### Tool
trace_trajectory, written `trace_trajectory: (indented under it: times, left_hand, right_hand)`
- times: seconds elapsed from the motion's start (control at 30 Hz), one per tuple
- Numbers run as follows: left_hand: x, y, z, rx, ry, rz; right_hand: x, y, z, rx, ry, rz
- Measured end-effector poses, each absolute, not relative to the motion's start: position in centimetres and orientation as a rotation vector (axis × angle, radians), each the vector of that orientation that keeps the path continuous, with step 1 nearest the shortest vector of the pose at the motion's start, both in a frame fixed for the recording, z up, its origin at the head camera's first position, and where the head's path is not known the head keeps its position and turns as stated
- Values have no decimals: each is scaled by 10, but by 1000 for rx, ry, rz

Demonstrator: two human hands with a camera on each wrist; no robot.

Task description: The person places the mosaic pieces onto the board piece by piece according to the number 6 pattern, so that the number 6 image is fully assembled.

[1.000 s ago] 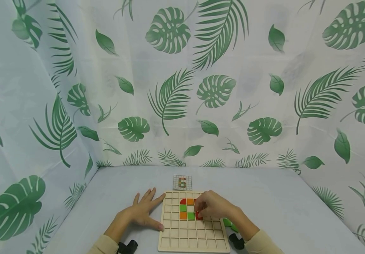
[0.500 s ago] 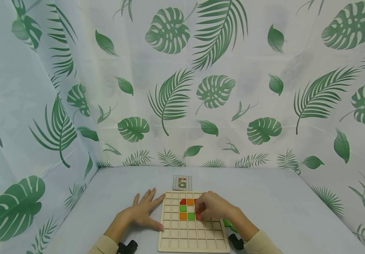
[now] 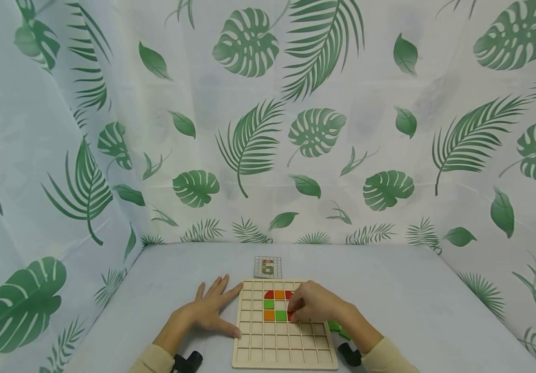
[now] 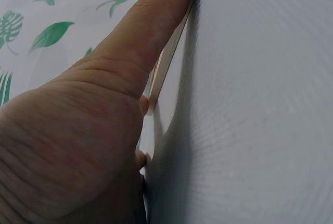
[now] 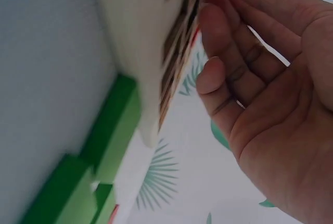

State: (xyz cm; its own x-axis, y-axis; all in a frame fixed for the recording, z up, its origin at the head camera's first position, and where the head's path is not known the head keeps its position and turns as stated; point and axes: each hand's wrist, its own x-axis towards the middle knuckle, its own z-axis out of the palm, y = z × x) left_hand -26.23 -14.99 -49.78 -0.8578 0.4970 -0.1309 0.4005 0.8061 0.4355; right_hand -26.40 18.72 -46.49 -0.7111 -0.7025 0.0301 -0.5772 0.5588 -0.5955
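Observation:
A wooden grid board (image 3: 269, 342) lies before me. My left hand (image 3: 209, 310) is spread flat beside it, thumb and index fingertip at its left edge. In the left wrist view the thumb (image 4: 140, 31) lies along the board's side. Over the board, my right hand (image 3: 316, 303) has curled fingers and pinches a red tile (image 3: 290, 315), mostly hidden under the fingertips, right of a green tile (image 3: 280, 315). Other set tiles include a rounded red one (image 3: 269, 295), an orange one (image 3: 279, 295) and a second red one (image 3: 288, 294) by the knuckles.
Behind the board lies a small gridded card (image 3: 268, 267) with a coloured figure. Loose green tiles (image 5: 112, 130) lie against the board's right side. Dark wrist devices (image 3: 187, 361) are on both wrists. A leaf-print curtain (image 3: 268, 155) closes off the back.
The right hand has shifted very slightly at the lower red tile, now covering more of it, while more of the upper red tile shows. The left hand stays at the board's edge.

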Motion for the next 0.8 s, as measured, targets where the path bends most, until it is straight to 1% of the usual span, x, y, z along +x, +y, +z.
trace_trajectory:
  times: [0.33,0.6,0.8]
  left_hand:
    - [-263,-150,-498,699,2755,590]
    - [-263,-150,-498,693,2755,595]
    - [-262,-150,-498,694,2749,599]
  right_hand:
    - [-265,213,-456,-937,2672,-865]
    - [-266,239,-449,-942,2669,-868]
    - [-264,253,-443,-877,2614,-859]
